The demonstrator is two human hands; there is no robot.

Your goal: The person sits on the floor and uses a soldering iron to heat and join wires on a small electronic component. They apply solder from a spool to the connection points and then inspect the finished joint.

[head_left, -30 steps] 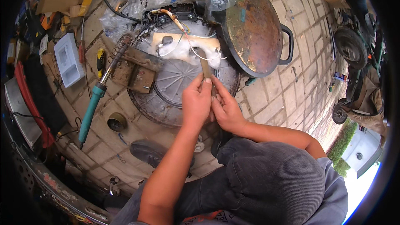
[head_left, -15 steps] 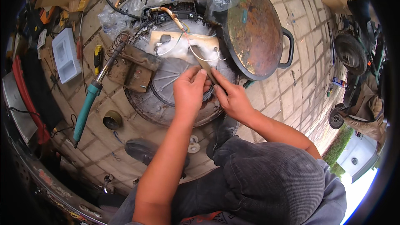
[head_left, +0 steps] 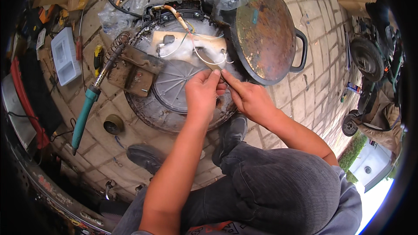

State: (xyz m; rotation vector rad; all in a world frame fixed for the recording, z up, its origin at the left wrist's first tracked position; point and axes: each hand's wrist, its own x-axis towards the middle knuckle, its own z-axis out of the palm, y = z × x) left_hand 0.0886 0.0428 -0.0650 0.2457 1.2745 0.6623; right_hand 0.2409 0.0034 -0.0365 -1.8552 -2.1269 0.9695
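Note:
A flat, narrow brown strip [head_left: 210, 61] slants over the open round grey metal base [head_left: 174, 80]. Both hands meet at its near end. The fingers of my left hand [head_left: 202, 93] are bent and pinched there, and my right hand [head_left: 254, 102] grips from the other side, its index finger stretched along the strip's near end. My fingers cover that end. Beyond it lie white fluffy padding [head_left: 185, 52], a tan board [head_left: 202, 39] and a thin white wire [head_left: 198, 52]. The wire comes from a cream sleeved cable [head_left: 176, 15] and loops across the strip.
A green-handled soldering iron [head_left: 85, 115] rests in a coil spring holder [head_left: 119, 43] beside a rusty metal bracket [head_left: 133, 76]. Right of the base leans a round, rust-stained pan [head_left: 267, 35]. A small round tin [head_left: 113, 124], a white plastic tray [head_left: 67, 56] and a screwdriver [head_left: 98, 58] lie left.
My right hand's fingers have drawn in closer to my left hand, covering more of the strip's near end. The surroundings have shifted slightly left in view.

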